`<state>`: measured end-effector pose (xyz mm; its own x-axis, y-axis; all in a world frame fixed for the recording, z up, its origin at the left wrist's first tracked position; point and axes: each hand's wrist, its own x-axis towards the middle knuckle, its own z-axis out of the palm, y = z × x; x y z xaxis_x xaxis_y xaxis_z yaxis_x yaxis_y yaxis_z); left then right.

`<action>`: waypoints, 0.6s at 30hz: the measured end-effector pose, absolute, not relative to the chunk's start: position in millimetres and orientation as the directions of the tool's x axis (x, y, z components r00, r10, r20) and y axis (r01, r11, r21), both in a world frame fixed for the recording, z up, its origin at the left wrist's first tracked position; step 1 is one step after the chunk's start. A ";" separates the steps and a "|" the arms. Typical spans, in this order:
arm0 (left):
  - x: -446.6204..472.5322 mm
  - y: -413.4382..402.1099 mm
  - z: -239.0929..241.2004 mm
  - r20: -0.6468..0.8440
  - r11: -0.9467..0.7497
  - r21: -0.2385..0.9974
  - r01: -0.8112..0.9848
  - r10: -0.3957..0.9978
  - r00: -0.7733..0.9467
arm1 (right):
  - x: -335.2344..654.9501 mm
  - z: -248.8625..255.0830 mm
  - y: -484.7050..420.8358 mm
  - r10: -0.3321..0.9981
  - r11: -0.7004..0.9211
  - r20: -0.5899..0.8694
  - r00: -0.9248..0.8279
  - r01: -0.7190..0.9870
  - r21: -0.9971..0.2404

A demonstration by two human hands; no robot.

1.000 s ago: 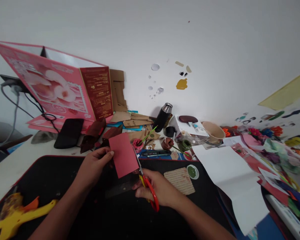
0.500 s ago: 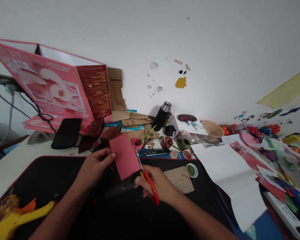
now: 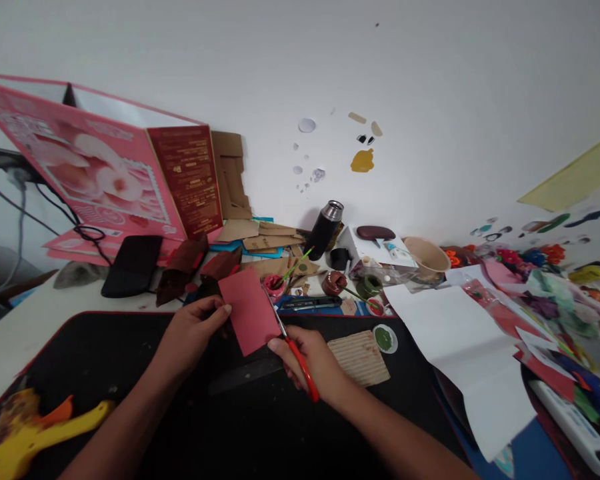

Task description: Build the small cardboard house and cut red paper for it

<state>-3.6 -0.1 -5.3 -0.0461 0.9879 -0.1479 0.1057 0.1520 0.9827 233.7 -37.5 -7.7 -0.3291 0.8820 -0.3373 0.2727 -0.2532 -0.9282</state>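
A rectangular sheet of pink paper (image 3: pixel 250 312) is held above the black mat by my left hand (image 3: pixel 200 327), which pinches its left edge between thumb and fingers. My right hand (image 3: pixel 305 363) grips red-handled scissors (image 3: pixel 300 365). Their blades lie along the paper's right edge, pointing up and away from me. Whether the blades are parted cannot be made out. Just right of my right hand, a piece of corrugated cardboard (image 3: pixel 361 359) lies on the mat beside a small lid of green paint (image 3: pixel 385 339). Below the paper is a clear ruler (image 3: pixel 245 377).
Behind the mat (image 3: pixel 190 427) stand open paint jars (image 3: pixel 334 283), a black box cutter (image 3: pixel 311 303) and a black flask (image 3: pixel 325 230). A yellow glue gun (image 3: pixel 45 433) lies at the lower left. White paper (image 3: pixel 465 353) covers the right side; a pink box (image 3: pixel 105 173) stands at the left.
The scissor handles have come together in my right hand, with the blades still at the paper's right edge. My left hand and the paper are almost unmoved.
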 end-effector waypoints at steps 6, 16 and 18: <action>-4.5 -0.2 -7.4 -0.191 0.196 0.974 0.117 0.980 -0.054 | 233.6 -8.2 -37.0 0.893 -0.200 -0.307 -0.330 0.320 -0.926; -0.8 1.9 -6.2 -0.195 0.201 0.976 0.080 0.978 -0.081 | 231.5 -10.7 -31.9 0.922 -0.067 -0.219 -0.320 0.425 -0.903; -1.1 2.5 -7.3 -0.202 0.208 0.975 0.081 0.977 -0.076 | 231.4 -10.1 -31.9 0.924 -0.062 -0.216 -0.317 0.432 -0.900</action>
<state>-1.1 2.5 -7.3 -0.0761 0.9765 -0.2015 0.0814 0.2075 0.9748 231.4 -31.9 -10.1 -0.3166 0.9237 -0.2157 0.4320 -0.0620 -0.8997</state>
